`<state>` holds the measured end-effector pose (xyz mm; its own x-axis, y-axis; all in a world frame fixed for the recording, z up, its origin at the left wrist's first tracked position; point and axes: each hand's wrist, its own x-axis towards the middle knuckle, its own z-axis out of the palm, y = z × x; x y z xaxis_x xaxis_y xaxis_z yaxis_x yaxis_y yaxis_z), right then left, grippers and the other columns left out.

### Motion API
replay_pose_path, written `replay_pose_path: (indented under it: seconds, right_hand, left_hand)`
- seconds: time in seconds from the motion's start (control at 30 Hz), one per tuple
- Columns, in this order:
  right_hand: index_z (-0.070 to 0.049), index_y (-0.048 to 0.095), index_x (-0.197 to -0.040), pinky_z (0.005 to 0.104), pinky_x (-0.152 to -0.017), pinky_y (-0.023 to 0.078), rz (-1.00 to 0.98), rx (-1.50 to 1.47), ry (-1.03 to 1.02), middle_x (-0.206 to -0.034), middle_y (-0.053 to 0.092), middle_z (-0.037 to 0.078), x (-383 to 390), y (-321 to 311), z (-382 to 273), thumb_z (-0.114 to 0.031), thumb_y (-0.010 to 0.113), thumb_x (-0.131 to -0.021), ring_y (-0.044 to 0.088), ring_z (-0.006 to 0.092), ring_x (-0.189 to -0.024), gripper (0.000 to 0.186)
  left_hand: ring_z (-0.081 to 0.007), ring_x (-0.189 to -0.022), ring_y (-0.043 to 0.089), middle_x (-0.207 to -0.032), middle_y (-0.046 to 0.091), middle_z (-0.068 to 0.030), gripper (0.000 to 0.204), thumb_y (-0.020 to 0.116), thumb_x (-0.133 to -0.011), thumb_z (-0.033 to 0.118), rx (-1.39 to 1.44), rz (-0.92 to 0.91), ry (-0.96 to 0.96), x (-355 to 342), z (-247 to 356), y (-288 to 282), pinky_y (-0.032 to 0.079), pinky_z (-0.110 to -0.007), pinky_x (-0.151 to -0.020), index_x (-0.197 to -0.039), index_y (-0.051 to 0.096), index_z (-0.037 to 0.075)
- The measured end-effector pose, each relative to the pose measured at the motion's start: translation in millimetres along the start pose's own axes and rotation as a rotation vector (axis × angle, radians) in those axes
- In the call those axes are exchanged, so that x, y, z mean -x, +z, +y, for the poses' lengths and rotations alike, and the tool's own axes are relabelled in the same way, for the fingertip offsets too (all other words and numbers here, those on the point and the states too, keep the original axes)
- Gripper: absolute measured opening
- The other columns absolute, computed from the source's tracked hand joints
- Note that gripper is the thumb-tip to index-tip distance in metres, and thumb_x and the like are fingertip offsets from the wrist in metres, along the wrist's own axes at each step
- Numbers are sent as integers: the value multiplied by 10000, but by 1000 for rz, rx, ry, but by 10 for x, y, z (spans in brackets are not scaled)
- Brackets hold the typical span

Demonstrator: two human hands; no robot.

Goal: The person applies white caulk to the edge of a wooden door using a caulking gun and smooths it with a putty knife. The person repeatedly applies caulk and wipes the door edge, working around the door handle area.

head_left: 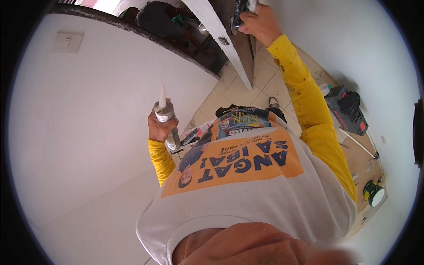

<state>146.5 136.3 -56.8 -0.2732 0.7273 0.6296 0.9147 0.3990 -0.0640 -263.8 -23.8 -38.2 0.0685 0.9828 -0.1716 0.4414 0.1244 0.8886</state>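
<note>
My left hand (160, 128) is wrapped round a caulking gun (173, 140) loaded with a pale sealant cartridge (164, 115). The white nozzle (162, 95) points up, apart from the wall. Raised at the top, my right hand (261, 24) grips a dark object with a pale end (244, 11); its kind cannot be made out, as it runs out at the upper edge. Just beside that hand stands a door, its white, worn edge (216, 31) facing me. A latch plate (224, 40) is set in this edge, and a round knob (203, 29) shows on its left side.
A white wall with a light switch (67, 43) rises at the left. On the tiled floor (261, 70) at the right lie a black and red tool bag (348, 110), a pale pole (357, 142) and a paint can (374, 193). Through the doorway, dark cluttered items (161, 22) show.
</note>
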Motion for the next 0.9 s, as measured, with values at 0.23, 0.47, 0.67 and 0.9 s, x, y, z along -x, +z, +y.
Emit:
replay_pose_path:
  seconds: [0.23,0.47,0.67,0.9]
  right_hand:
    - [46,658,-926,336,-636,568,19,-1102,688,-691,711,174,364,-132,-228,-182,648,-875,734,243,-642,233]
    - [55,655,-1031,275,-659,581,-23,-1032,618,-810,721,87,410,-134,-259,-137,630,-959,728,145,-721,206]
    - [56,640,-987,319,-647,574,-43,-1018,581,-798,715,154,356,73,-283,-164,661,-917,735,208,-713,232]
    - [81,634,-1013,280,-661,608,-73,-1324,756,-844,712,111,288,-206,-223,-92,645,-942,708,159,-701,187]
  left_hand:
    - [-97,-744,599,-868,628,-1,598,731,-656,-23,18,-1,-22,-16,80,25,527,-271,-701,-1239,605,10]
    - [-94,-740,594,-854,621,4,602,732,-654,-24,5,-7,-12,-1,201,70,523,-269,-702,-1241,605,17]
    - [-96,-734,593,-845,617,4,604,727,-651,-25,45,-36,-9,-22,201,70,521,-265,-700,-1241,602,19]
    - [-114,-700,609,-800,620,-10,625,682,-649,-10,53,-15,0,9,208,114,532,-269,-689,-1265,575,-3]
